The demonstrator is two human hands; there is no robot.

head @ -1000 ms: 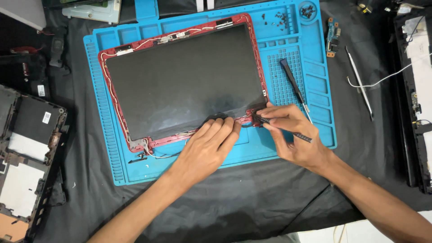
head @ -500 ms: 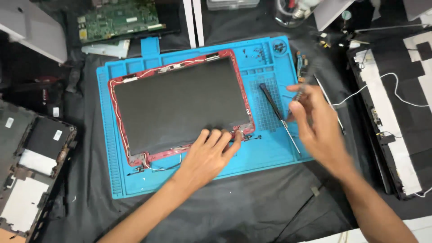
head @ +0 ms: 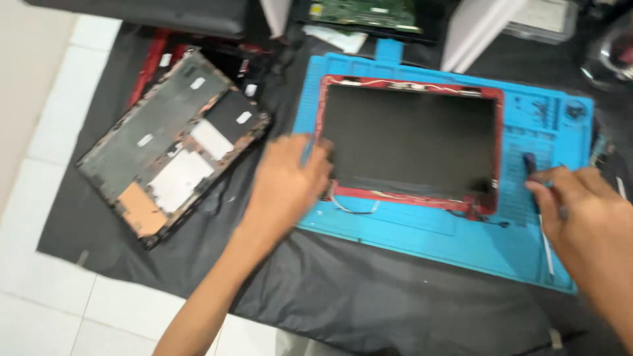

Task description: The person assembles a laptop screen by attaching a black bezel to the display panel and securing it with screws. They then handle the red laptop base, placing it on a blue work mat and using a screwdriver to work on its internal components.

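We see a dark screen panel (head: 410, 140) lying flat in a red frame (head: 499, 155) on a blue work mat (head: 422, 231), which itself lies on a black cloth (head: 343, 290) spread over a white tiled floor (head: 39, 290). Thin wires run along the top edge of the frame and trail out from its lower edge onto the mat.

The left hand (head: 287, 188) lies at the lower left corner of the screen panel, palm down, fingers bent over the edge of the frame and the mat. It touches that corner, but the picture is blurred by motion and we cannot tell whether it grips the frame or only presses on it.

The right hand (head: 583, 221) is over the right part of the mat, just beside the frame's right side and apart from it. Its fingers are curled around a thin tool with a dark handle (head: 531, 165); the handle end sticks up past the fingertips, and a slim pale shaft shows below the hand, lying along the mat.

To the left of the mat, well apart from the screen, a laptop base shell (head: 175, 148) lies tilted on the cloth, its inside facing up with white and tan patches on it. A red part shows beneath it. At the top edge of the view, beyond the mat, we make out a green circuit board (head: 366, 12) and a pale flat piece (head: 471, 33) leaning toward the mat.
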